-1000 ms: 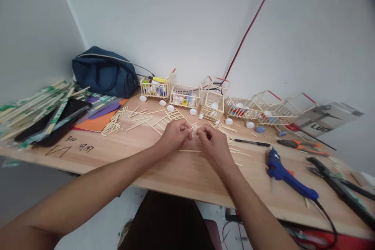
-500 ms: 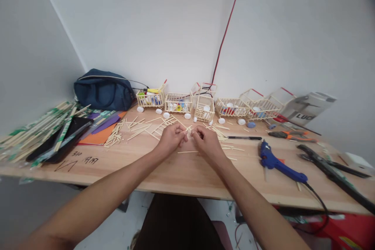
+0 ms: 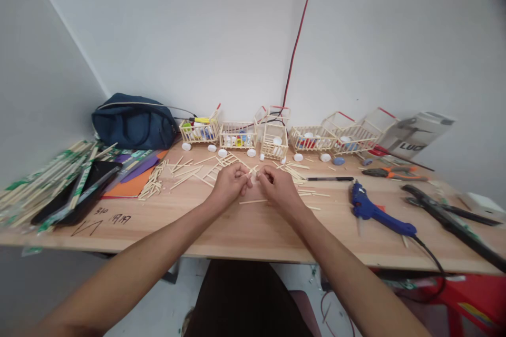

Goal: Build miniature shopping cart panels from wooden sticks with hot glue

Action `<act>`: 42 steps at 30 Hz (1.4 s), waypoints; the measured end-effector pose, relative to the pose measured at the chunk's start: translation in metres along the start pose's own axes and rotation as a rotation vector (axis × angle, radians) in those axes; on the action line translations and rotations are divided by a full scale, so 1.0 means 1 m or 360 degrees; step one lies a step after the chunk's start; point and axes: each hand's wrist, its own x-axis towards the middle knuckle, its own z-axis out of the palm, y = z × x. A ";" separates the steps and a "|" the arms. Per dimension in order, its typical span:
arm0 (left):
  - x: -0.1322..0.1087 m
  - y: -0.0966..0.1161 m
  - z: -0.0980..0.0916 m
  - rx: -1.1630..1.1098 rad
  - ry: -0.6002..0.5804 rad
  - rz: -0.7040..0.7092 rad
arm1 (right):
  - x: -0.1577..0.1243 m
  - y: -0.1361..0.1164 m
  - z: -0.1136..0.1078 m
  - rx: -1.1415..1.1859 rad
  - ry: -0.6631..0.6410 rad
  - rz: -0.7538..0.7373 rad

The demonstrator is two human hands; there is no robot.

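Note:
Over the middle of the wooden table, my left hand and my right hand are close together, both pinched. Small light pieces show between the fingertips, too small to make out. A single thin stick lies just below the hands. Behind and left of my left hand is a ladder-like frame of sticks. Loose sticks spread out right of my right hand, near a black pen.
Small stick carts on round wheels stand along the wall. At left are a blue bag, bundled sticks and a short-stick pile. A blue glue gun, orange-handled pliers and a black cutting tool lie right.
The camera view has shifted slightly. My hands have stayed close together and pinched, with the fingertips moved only a little.

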 end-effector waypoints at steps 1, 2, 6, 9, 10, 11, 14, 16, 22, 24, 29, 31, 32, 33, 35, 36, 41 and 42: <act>0.000 0.000 0.000 0.0006 0.0000 0.0000 | 0.000 0.000 0.000 -0.0002 0.0002 -0.0003; 0.000 -0.001 0.000 0.0014 0.0001 0.0003 | 0.000 0.001 0.000 -0.0006 0.0001 -0.0004; 0.000 -0.001 0.000 0.0009 0.0003 0.0014 | 0.001 0.001 0.000 -0.0031 -0.0008 -0.0004; 0.000 0.000 0.001 -0.0009 0.0012 -0.0001 | 0.001 0.001 0.000 -0.0025 -0.0010 -0.0007; -0.001 0.001 0.001 -0.0014 0.0013 -0.0008 | 0.001 0.001 0.000 -0.0021 -0.0010 -0.0009; -0.001 0.001 0.001 -0.0018 0.0011 -0.0010 | 0.001 0.001 0.000 -0.0020 -0.0010 -0.0008; -0.001 0.001 0.001 -0.0011 0.0009 0.0000 | 0.001 0.001 -0.001 -0.0027 -0.0001 0.0003; -0.001 0.000 0.001 0.0001 0.0008 0.0011 | 0.001 0.000 -0.001 -0.0028 0.0003 0.0000; -0.001 0.001 0.000 0.0027 0.0003 0.0013 | 0.000 -0.001 -0.001 -0.0031 0.0001 -0.0002; -0.001 0.001 0.001 0.0034 0.0005 0.0010 | 0.000 -0.001 -0.001 -0.0022 0.0009 -0.0007; -0.001 0.002 0.002 0.0002 0.0013 -0.0010 | 0.000 0.000 -0.001 -0.0033 0.0003 0.0006; -0.001 0.002 0.001 0.0010 0.0013 -0.0016 | 0.000 0.001 0.000 -0.0024 0.0001 0.0006; -0.001 0.002 0.001 0.0015 0.0011 -0.0014 | 0.000 0.001 0.000 -0.0023 -0.0001 0.0003; -0.001 0.002 0.001 0.0017 0.0012 -0.0010 | 0.000 0.001 0.000 -0.0024 -0.0003 0.0000; -0.001 0.001 0.001 0.0015 0.0008 -0.0002 | 0.000 0.001 0.000 -0.0033 -0.0002 -0.0004; -0.001 0.000 0.000 0.0014 0.0002 0.0000 | 0.000 0.000 0.000 -0.0038 0.0002 -0.0003; -0.001 -0.001 0.000 0.0014 -0.0008 0.0001 | 0.001 -0.004 -0.002 -0.0032 0.0002 0.0007; -0.001 -0.001 0.000 0.0013 -0.0007 0.0000 | 0.001 -0.004 -0.002 -0.0031 0.0001 0.0008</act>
